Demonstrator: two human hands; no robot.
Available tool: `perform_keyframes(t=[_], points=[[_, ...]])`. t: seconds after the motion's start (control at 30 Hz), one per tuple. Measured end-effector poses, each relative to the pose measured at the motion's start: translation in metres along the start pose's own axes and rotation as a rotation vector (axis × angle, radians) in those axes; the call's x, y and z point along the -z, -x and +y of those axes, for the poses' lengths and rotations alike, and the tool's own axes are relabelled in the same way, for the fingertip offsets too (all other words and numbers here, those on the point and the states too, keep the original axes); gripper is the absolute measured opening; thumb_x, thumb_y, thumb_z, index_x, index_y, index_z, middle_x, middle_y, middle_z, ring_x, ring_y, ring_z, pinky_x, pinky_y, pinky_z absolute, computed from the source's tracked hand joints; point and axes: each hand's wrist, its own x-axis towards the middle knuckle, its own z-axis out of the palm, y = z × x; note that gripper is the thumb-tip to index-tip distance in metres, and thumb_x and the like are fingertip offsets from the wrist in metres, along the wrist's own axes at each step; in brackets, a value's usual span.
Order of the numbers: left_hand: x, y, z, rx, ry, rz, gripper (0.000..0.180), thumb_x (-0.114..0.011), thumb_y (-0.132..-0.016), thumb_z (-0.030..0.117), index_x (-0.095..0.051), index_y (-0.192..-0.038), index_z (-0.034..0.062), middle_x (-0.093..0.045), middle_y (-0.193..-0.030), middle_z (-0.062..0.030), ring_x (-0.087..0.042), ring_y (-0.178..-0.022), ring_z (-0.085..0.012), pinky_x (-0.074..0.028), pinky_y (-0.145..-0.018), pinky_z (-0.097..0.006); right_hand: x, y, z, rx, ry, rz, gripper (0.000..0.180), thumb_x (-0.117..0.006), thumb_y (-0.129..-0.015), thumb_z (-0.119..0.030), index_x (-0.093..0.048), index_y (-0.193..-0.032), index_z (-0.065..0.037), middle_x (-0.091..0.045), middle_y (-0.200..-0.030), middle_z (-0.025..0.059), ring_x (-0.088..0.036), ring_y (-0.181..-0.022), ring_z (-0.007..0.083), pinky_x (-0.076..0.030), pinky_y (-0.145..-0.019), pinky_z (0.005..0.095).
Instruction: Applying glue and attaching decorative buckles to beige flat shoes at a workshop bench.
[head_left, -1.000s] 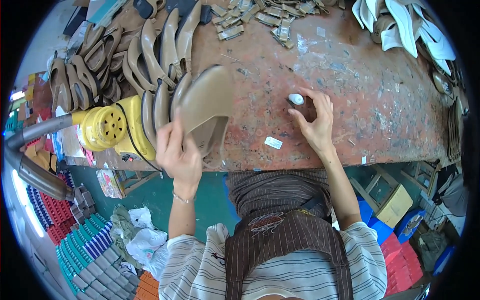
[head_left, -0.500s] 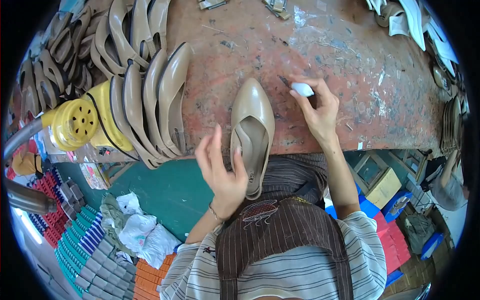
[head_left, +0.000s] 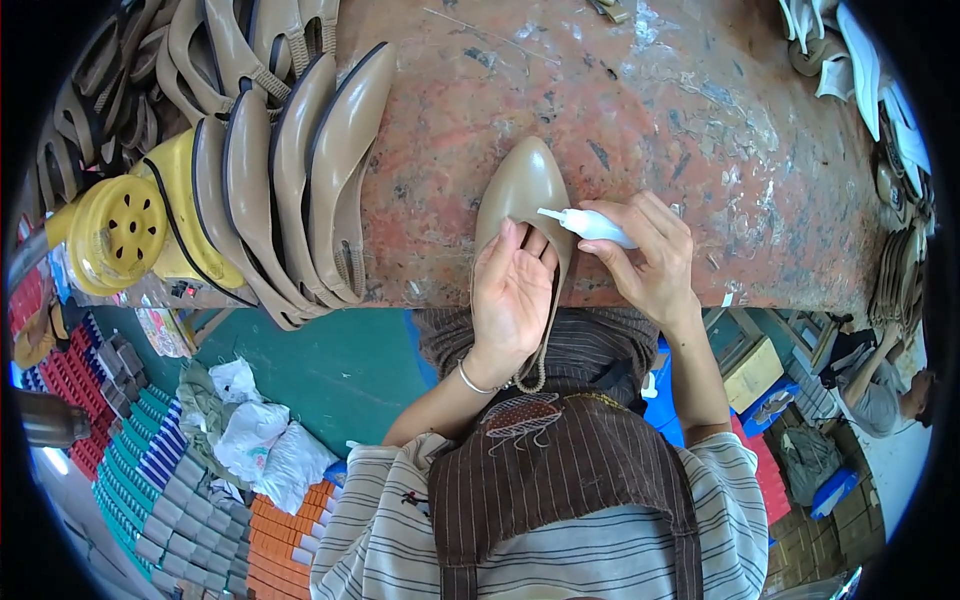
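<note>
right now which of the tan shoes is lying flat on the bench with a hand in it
The lone tan shoe at the bench edge, under the left hand; the other shoes stand on edge in a row.

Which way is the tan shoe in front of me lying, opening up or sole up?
Opening up. The left hand rests palm-up inside the tan shoe, while the right hand aims the white bottle into it.

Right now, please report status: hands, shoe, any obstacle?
Left hand open, cradling tan shoe at bench edge. Right hand shut on white glue bottle, nozzle at shoe. Nothing between.
</note>
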Motion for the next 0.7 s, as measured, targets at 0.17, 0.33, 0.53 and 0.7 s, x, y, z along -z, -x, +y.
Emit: perform_keyframes(t=[0.17, 0.33, 0.53, 0.7], points=[[0.010, -0.001, -0.003, -0.083, -0.033, -0.106, 0.025, -0.048, -0.100, 0.019, -0.056, -0.109, -0.0028, -0.055, -0.123, -0.0135, -0.053, -0.117, -0.0227, -0.042, -0.104, -0.038, -0.002, -0.008, -0.005, 0.017, 0.049, -0.065, 0.025, -0.075, -0.075, -0.021, -0.068, -0.092, -0.004, -0.061, -0.074, 0.0078, -0.058, -0.065, 0.0240, -0.046, -0.055, 0.0334], [0.006, -0.001, -0.004, -0.098, -0.088, -0.067, 0.027, -0.047, -0.101, 0.020, -0.055, -0.112, -0.0036, -0.056, -0.122, -0.0134, -0.054, -0.116, -0.0223, -0.042, -0.103, -0.038, 0.000, -0.011, -0.005, 0.017, 0.087, -0.108, 0.023, -0.075, -0.076, -0.020, -0.067, -0.088, -0.004, -0.061, -0.074, 0.0079, -0.058, -0.065, 0.0253, -0.047, -0.056, 0.0340], [0.003, 0.000, -0.006, -0.102, -0.121, -0.029, 0.027, -0.046, -0.101, 0.020, -0.054, -0.114, -0.0032, -0.056, -0.120, -0.0110, -0.054, -0.115, -0.0218, -0.044, -0.099, -0.036, 0.001, -0.015, -0.008, 0.000, 0.101, -0.137, 0.020, -0.075, -0.075, -0.019, -0.066, -0.086, -0.005, -0.061, -0.074, 0.0079, -0.058, -0.066, 0.0257, -0.047, -0.055, 0.0345], [0.002, 0.000, -0.005, -0.106, -0.132, -0.026, 0.026, -0.046, -0.101, 0.019, -0.054, -0.114, -0.0026, -0.057, -0.117, -0.0092, -0.054, -0.115, -0.0229, -0.045, -0.097, -0.036, 0.003, -0.019, -0.012, -0.006, 0.128, -0.172, 0.018, -0.074, -0.074, -0.017, -0.065, -0.084, -0.005, -0.061, -0.074, 0.0077, -0.058, -0.066, 0.0261, -0.047, -0.055, 0.0351]])
